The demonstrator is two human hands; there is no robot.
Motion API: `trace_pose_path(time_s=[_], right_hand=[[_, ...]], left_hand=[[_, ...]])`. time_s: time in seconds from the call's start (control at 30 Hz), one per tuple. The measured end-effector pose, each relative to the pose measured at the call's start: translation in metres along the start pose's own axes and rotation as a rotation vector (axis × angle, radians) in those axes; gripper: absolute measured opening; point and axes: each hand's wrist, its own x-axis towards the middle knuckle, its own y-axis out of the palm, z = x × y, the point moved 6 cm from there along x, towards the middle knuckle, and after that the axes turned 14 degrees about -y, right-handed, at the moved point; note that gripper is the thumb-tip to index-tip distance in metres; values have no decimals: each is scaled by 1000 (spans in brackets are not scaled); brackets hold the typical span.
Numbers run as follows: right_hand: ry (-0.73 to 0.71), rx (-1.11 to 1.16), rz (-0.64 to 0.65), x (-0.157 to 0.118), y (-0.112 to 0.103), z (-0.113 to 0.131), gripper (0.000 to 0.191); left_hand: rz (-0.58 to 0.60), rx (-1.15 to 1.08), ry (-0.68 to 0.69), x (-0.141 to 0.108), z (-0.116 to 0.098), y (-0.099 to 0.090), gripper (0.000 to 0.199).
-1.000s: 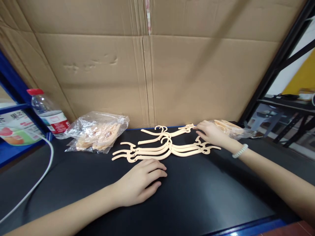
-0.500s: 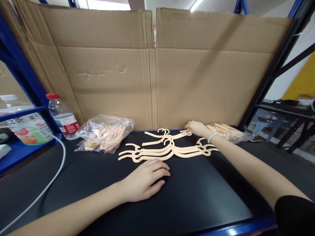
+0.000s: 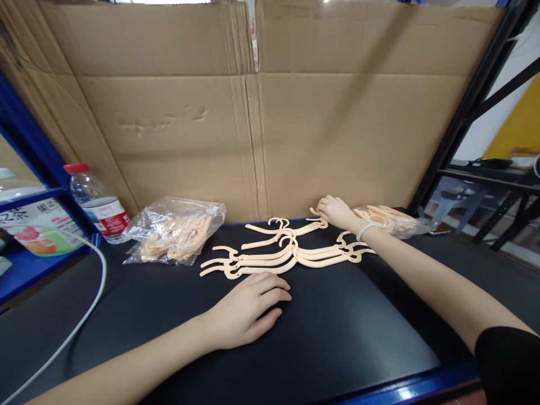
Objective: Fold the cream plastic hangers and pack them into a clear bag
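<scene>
Several beige plastic hangers (image 3: 270,260) with hinged arms lie overlapping in the middle of the black table. My left hand (image 3: 253,306) rests palm down just in front of them, fingers spread a little and holding nothing. Farther back lies another hanger (image 3: 310,228), its right end beside my right hand (image 3: 336,214). The fingers of that hand are closed on a short hanger arm (image 3: 313,211), whose tip sticks out to the left; the fingers partly hide it.
A clear bag of hanger parts (image 3: 177,236) lies at left, another bag (image 3: 388,220) at right. A red-capped bottle (image 3: 101,208) stands by the blue rack (image 3: 37,135). A white cable (image 3: 95,304) crosses the table's left side. Cardboard (image 3: 169,129) walls off the back.
The short hanger arm at my right fingertips now points more upward, and my right hand has shifted slightly. My left hand stays in place. The view has tilted down a little.
</scene>
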Motion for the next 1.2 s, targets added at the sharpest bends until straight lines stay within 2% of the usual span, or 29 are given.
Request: trace_pose_path(time_s=[0.2, 0.27, 0.37, 0.43, 0.5, 0.57, 0.6, 0.7, 0.77, 0.83, 0.9, 1.0, 1.07, 1.2], right_hand=[[52, 262, -258, -9, -36, 13, 19], [70, 404, -328, -11, -44, 27, 18], [50, 640, -387, -11, -52, 63, 20], [18, 773, -398, -11, -59, 95, 21], [-16, 901, -390, -13, -67, 128, 21], [-19, 1207, -354, -16, -70, 158, 18], [-16, 1277, -325, -17, -71, 172, 16], [-36, 1352, -270, -21, -74, 202, 13], [-56, 1373, -219, -20, -71, 213, 12], [-72, 1344, -195, -15, -69, 214, 12], [-84, 1239, -240, -8, -69, 204, 12], [-87, 973, -296, 3, -68, 170, 14], [-109, 655, -256, 8, -62, 144, 14], [-121, 470, -175, 10, -38, 95, 16]], left_hand=[[-6, -10, -1, 0, 4, 2, 27], [-37, -32, 4, 0, 4, 0, 27], [-119, -101, -32, -1, 3, -2, 27], [-176, -240, -139, 0, 6, -4, 27], [-192, -474, -275, 1, 11, -1, 27], [-184, -709, -371, 2, 15, 4, 30], [-174, -799, -396, 3, 16, 6, 31], [-134, -926, -449, 4, 19, 9, 28], [-102, -945, -478, 4, 20, 9, 26], [-89, -962, -502, 4, 21, 10, 29], [-91, -1007, -530, 3, 24, 11, 29], [-101, -1082, -563, 2, 28, 13, 28], [-103, -1109, -561, 2, 29, 14, 28], [-123, -1141, -583, 3, 31, 12, 27]])
